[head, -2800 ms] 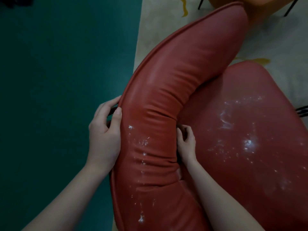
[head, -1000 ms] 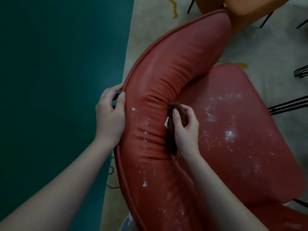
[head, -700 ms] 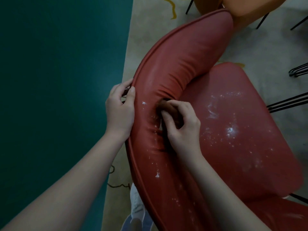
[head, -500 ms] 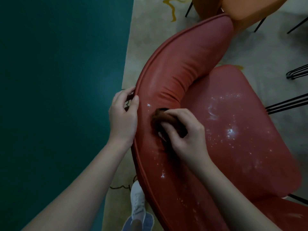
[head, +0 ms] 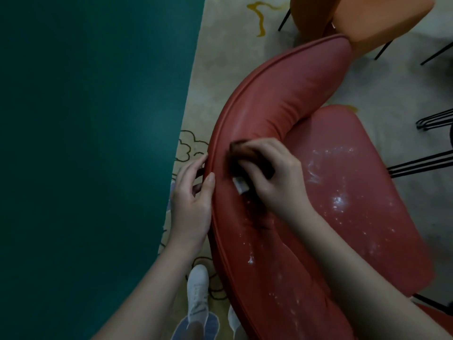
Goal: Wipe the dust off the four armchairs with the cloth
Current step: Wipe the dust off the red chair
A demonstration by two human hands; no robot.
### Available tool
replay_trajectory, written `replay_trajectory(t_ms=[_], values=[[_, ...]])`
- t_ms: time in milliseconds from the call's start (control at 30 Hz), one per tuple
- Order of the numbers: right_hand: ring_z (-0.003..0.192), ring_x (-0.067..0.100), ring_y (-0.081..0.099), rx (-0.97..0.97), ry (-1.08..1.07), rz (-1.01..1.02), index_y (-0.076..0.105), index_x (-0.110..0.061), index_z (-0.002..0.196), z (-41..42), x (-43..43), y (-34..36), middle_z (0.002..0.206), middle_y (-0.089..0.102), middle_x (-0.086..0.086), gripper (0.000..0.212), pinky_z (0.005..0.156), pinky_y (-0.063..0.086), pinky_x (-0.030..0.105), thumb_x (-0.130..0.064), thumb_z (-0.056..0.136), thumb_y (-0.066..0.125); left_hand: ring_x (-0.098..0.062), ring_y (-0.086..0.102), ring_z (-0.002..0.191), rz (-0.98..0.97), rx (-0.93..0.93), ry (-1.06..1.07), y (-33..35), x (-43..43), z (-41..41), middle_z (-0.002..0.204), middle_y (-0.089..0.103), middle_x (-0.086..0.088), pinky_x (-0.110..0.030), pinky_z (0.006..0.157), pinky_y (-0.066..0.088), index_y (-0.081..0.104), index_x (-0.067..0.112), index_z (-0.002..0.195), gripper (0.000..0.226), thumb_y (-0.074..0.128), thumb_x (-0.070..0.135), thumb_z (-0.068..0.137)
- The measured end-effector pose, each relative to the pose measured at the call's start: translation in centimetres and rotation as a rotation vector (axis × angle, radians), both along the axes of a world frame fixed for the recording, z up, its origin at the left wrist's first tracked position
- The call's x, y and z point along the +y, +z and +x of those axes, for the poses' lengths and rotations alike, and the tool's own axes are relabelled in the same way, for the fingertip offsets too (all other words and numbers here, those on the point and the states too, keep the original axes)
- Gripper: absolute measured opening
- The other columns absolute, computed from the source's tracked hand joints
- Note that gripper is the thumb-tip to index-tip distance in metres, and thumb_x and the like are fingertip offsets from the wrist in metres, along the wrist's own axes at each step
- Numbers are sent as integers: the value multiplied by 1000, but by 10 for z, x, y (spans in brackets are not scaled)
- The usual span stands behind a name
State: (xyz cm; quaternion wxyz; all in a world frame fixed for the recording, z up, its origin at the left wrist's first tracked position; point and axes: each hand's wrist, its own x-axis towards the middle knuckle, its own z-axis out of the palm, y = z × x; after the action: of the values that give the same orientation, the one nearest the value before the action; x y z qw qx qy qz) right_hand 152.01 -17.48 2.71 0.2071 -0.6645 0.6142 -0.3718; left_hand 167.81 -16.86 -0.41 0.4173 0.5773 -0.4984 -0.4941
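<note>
The right hand [head: 279, 177] is bunching the dark cloth [head: 247, 153] under curled fingers, pressing it on the curved backrest [head: 282, 99] of the red armchair [head: 294, 278], 1 of 4. The left hand [head: 193, 202] is gripping the backrest's piped left edge, thumb on top. White dust [head: 250, 261] is lying nearer and across the seat [head: 362, 241], so the next stroke is probably calling for a pull nearward. An orange armchair [head: 362, 18] is crowding the far tip.

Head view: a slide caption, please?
Right hand presses dark cloth on dusty red armchair; left hand grips its edge.
</note>
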Motion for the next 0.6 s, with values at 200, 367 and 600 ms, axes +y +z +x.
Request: replay_trajectory(t_ms=[200,367,600], values=[[99,17,65,1,156,49,70,-8,103,9,2,2,103,69,0,15,86,51,40,-13,90,65,-14,53,126,9,50,-26,-2,1,5,133,56,-5,-15,95,44,59,15,131,42,53,23,91],[95,10,65,-1,194,59,71,-7,102,-5,4,14,100,70,-2,16,85,50,28,-12,88,65,-2,53,121,54,122,-44,3,10,10,134,55,-2,-11,90,43,58,19,131,37,54,11,95],[102,18,64,39,178,56,69,-7,105,5,-3,3,105,69,2,18,89,50,40,-14,90,63,2,56,114,58,153,-46,3,14,13,132,55,-4,-9,86,44,58,18,131,37,55,8,95]])
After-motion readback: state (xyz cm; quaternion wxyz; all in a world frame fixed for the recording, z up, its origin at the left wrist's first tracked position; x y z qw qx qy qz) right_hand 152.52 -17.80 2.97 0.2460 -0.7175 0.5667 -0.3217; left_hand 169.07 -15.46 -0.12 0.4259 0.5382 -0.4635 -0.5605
